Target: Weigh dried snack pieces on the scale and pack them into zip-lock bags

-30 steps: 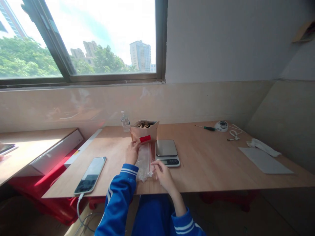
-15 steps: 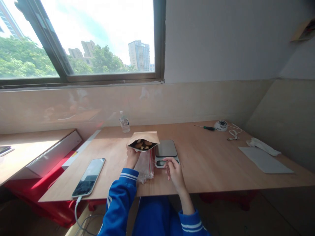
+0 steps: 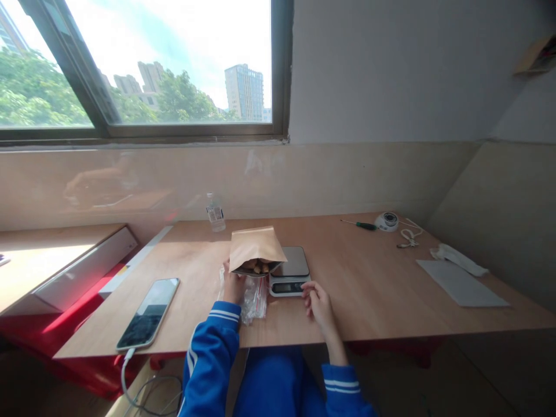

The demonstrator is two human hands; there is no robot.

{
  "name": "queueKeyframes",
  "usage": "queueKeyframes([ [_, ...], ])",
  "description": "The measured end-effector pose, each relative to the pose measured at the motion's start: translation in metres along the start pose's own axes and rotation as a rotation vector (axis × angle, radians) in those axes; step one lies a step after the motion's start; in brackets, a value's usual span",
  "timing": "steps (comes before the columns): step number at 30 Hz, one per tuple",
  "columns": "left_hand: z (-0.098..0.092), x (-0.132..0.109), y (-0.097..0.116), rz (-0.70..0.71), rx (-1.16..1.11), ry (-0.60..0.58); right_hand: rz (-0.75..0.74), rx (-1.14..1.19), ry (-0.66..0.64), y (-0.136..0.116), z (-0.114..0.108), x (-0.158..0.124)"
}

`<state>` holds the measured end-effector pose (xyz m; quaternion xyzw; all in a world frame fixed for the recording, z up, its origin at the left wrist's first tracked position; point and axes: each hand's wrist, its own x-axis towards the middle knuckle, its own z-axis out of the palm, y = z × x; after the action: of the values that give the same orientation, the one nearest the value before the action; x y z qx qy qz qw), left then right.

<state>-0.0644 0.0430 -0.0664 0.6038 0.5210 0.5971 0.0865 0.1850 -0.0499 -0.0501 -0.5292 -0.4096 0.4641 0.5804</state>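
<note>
A brown kraft paper bag point(image 3: 256, 246) is gripped by my left hand point(image 3: 234, 286) at its left lower side. Its mouth gapes toward me, showing brown finger-shaped pieces point(image 3: 259, 267) inside. Under the bag lie clear plastic zip bags point(image 3: 255, 301) with red seal strips. A flat kitchen scale point(image 3: 295, 260) with a steel top and a dark display sits just right of the bag. My right hand point(image 3: 318, 302) holds nothing; its fingers are loosely bent and apart, with the index fingertip at the right end of the scale's front panel.
A phone point(image 3: 150, 313) on a white cable lies at the left. A clear bottle point(image 3: 215, 214) stands at the back. Toward the right are a screwdriver point(image 3: 365, 226), a white dome camera point(image 3: 386, 221) with its cable, a white sheet point(image 3: 463, 284) and a white cloth-like bundle point(image 3: 459, 259).
The kraft bag has tipped further toward me, so less of its contents shows. My right hand has shifted slightly right and down, from over the display to the panel's right end.
</note>
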Motion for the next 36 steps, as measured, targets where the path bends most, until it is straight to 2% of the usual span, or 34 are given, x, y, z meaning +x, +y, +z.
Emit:
queueKeyframes([
  [5,0.001,-0.002,-0.001,-0.035,0.018,0.01,-0.025,-0.067,-0.062,0.004,-0.003,-0.001],
  [9,0.0,-0.002,0.0,-0.082,0.042,0.013,-0.084,-0.069,-0.025,-0.003,0.002,-0.008],
  [12,0.0,-0.001,0.001,-0.087,0.035,0.015,-0.155,-0.051,-0.03,-0.022,0.028,-0.015],
  [15,-0.002,0.0,0.005,-0.08,0.001,0.018,-0.258,-0.054,-0.044,-0.041,0.067,-0.013],
  [18,-0.005,0.0,0.01,-0.102,-0.111,0.097,-0.359,-0.172,-0.01,-0.048,0.103,-0.001],
  [20,-0.009,0.001,0.014,-0.186,-0.169,0.183,-0.392,-0.269,-0.021,-0.043,0.118,0.007],
  [22,-0.013,0.002,0.016,-0.345,-0.184,0.292,-0.419,-0.356,-0.088,-0.034,0.126,0.012],
  [25,-0.019,0.005,0.021,-0.528,-0.263,0.463,-0.509,-0.491,-0.149,-0.024,0.124,0.011],
  [28,-0.021,0.005,0.028,-0.516,-0.338,0.527,-0.606,-0.595,-0.03,-0.019,0.108,0.006],
  [30,-0.021,0.005,0.032,-0.47,-0.298,0.517,-0.624,-0.663,0.088,-0.018,0.093,0.006],
  [32,-0.02,0.004,0.033,-0.43,-0.231,0.482,-0.619,-0.754,0.143,-0.017,0.078,0.01],
  [34,-0.02,0.004,0.031,-0.409,-0.16,0.417,-0.629,-0.86,0.082,-0.018,0.069,0.017],
  [36,-0.021,0.003,0.027,-0.392,-0.099,0.356,-0.664,-0.954,-0.065,-0.022,0.067,0.024],
])
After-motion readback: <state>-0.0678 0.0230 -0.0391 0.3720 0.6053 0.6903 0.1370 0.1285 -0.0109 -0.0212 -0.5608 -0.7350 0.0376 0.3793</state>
